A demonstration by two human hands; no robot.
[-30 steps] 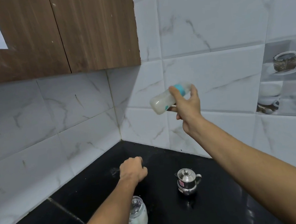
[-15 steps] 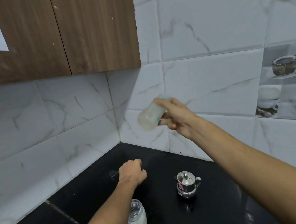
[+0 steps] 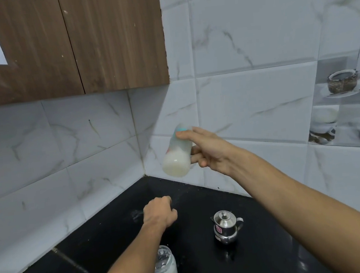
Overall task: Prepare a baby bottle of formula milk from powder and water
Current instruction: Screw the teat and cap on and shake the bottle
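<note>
My right hand point(image 3: 206, 149) grips a baby bottle point(image 3: 177, 156) in mid-air in front of the tiled wall corner. The bottle holds white milk, has a teal collar at the top, and tilts with its base toward me. My left hand point(image 3: 160, 213) rests as a closed fist on the black counter point(image 3: 263, 260), with nothing visible in it. A glass jar of white powder point(image 3: 165, 269) stands open beside my left forearm. A small steel kettle point(image 3: 226, 226) with a lid sits on the counter to the right of the fist.
A brown wooden wall cabinet point(image 3: 77, 42) hangs above at the upper left. White marble tiles cover both walls of the corner. A picture tile with cups point(image 3: 345, 107) is at the right.
My right hand has swung the bottle down and leftward, then turned it from lying sideways to nearly upright with its base toward me. My left fist has stayed in place.
</note>
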